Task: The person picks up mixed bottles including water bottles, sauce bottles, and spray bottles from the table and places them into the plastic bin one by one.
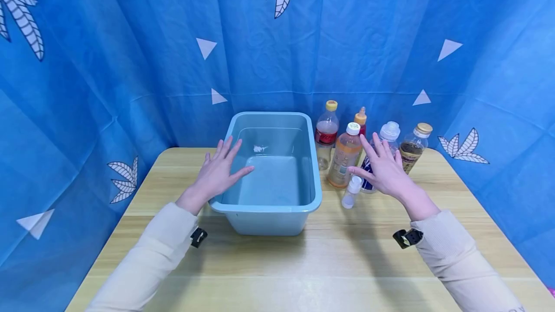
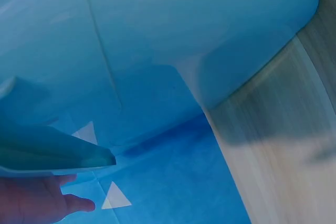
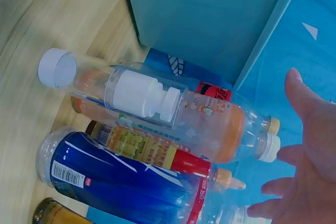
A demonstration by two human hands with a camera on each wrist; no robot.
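Observation:
A light blue plastic basin (image 1: 270,209) stands upright on the table. My left hand (image 1: 214,173), fingers spread and holding nothing, hovers at the basin's left rim and overlaps it in the head view. Several bottles stand to the basin's right. My right hand (image 1: 387,170), also spread and holding nothing, is over their front. Nearest it are a white-capped bottle with an orange band (image 1: 345,155), a blue-labelled bottle (image 3: 121,177) and a small clear pump bottle (image 1: 352,191). Behind are a red-labelled bottle (image 1: 326,134) and a squeeze bottle (image 3: 157,153) with a pointed nozzle.
A gold-capped bottle with a dark label (image 1: 411,152) is at the right end of the bottle group. The wooden table (image 1: 347,273) has rounded far corners. A blue curtain (image 1: 173,37) with white leaves and triangles surrounds its back and sides.

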